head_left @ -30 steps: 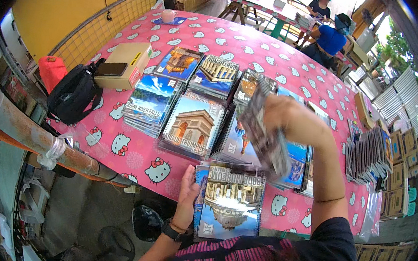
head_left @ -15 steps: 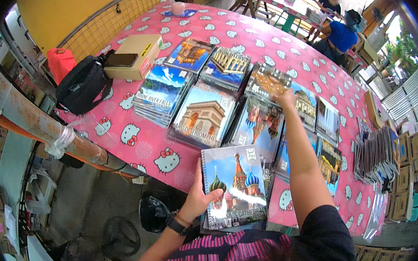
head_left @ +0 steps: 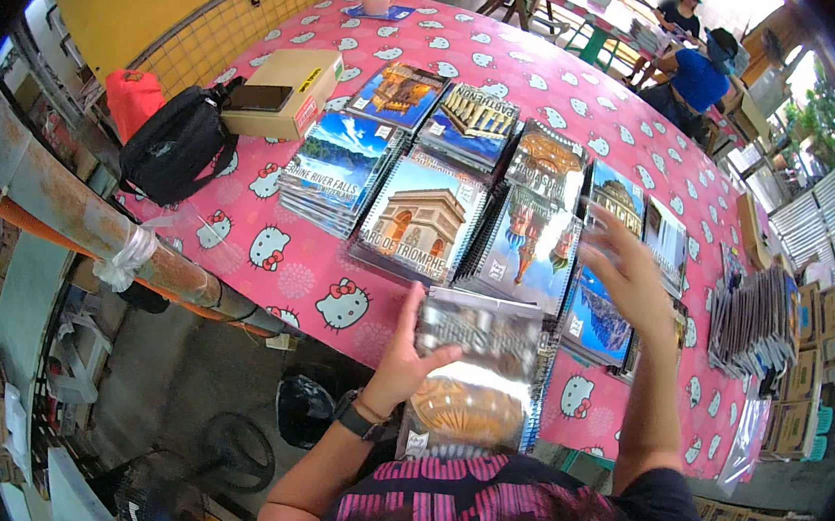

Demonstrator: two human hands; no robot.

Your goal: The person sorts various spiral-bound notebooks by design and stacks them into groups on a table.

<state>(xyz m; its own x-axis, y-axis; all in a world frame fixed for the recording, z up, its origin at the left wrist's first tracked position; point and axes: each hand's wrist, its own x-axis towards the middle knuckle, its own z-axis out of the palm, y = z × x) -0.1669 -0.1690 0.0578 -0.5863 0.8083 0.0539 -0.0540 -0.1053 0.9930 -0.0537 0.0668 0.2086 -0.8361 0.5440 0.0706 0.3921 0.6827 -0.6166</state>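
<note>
My left hand (head_left: 405, 368) grips a bundle of spiral notebooks (head_left: 473, 412) by its left side, close against my body. The top notebook is motion-blurred and shows a golden, ornate cover turned upside down. My right hand (head_left: 629, 276) is raised over the stacks, fingers apart and slightly blurred, with nothing visible in it. Beneath and beside it lie a stack with a blue mountain cover (head_left: 595, 316) and one with an upside-down onion-dome cover (head_left: 527, 246). Farther back is a stack with a golden interior cover (head_left: 547, 165). An arch-cover stack (head_left: 422, 213) lies left of these.
More notebook stacks, including a waterfall cover (head_left: 338, 168), cover the pink table (head_left: 330, 337). A black bag (head_left: 175, 147) and a cardboard box (head_left: 306, 84) bearing a phone (head_left: 258, 98) stand left. A notebook pile (head_left: 759, 318) sits right. Two people work at a far table.
My right hand has drawn back from the golden-cover stack toward me. A golden-cover notebook now tops the held bundle, where a cathedral cover showed before.
</note>
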